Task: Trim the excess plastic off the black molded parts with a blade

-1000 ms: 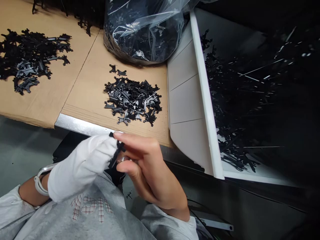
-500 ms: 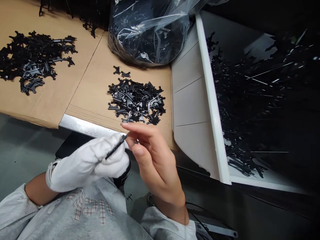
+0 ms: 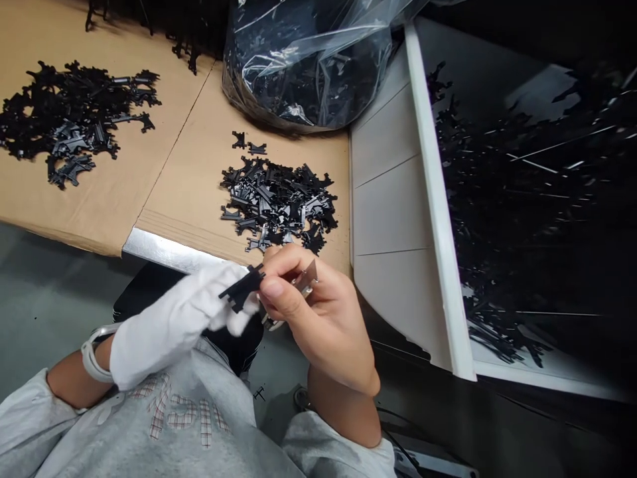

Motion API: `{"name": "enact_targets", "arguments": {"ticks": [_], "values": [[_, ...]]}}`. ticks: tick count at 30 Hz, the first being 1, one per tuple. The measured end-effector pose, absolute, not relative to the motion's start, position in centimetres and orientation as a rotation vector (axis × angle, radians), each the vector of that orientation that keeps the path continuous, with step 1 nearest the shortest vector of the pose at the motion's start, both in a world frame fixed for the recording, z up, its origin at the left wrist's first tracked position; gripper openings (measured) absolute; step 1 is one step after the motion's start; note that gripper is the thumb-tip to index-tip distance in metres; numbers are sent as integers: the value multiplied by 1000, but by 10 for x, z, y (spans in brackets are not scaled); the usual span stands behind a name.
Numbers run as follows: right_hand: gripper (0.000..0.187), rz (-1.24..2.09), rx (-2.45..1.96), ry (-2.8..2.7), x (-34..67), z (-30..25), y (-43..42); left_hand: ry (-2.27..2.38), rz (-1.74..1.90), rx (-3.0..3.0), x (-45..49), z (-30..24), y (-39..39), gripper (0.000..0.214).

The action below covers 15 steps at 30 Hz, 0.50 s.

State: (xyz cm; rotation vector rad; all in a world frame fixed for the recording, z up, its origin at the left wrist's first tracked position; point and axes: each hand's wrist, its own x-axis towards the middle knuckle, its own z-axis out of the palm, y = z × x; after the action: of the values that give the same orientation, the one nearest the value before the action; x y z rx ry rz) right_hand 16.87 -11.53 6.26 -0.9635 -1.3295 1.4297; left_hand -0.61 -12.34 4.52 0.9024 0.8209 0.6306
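Note:
My left hand (image 3: 174,318) wears a white glove and pinches a small black plastic part (image 3: 242,289) in front of my chest. My bare right hand (image 3: 318,312) meets it there, thumb and forefinger closed on the same part, with a thin metal blade (image 3: 307,277) held under the fingers. Both hands hover just below the table's metal edge (image 3: 164,251). A pile of similar black parts (image 3: 279,202) lies on the cardboard directly beyond my hands.
A second pile of black parts (image 3: 74,133) lies on the cardboard at far left. A clear plastic bag of parts (image 3: 308,66) stands behind the near pile. A white bin (image 3: 438,212) full of black parts fills the right side.
My right hand has curled shut from spread fingers and now pinches the part with the blade showing. The part has turned in my gloved left hand.

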Motion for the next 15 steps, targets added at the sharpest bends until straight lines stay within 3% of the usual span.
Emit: {"name": "enact_targets", "arguments": {"ticks": [3,11,15], "values": [[41,1388,-1028,-1385,169,63,-116,957,764,1009,-11,48,-122,39],[44,1077,-1051,-1639,179,50,-129,1206,900,956,1,62,-117,13],[37,890,-912,-1771,178,41,-131,1173,861,951,-5,56,-122,15]]}}
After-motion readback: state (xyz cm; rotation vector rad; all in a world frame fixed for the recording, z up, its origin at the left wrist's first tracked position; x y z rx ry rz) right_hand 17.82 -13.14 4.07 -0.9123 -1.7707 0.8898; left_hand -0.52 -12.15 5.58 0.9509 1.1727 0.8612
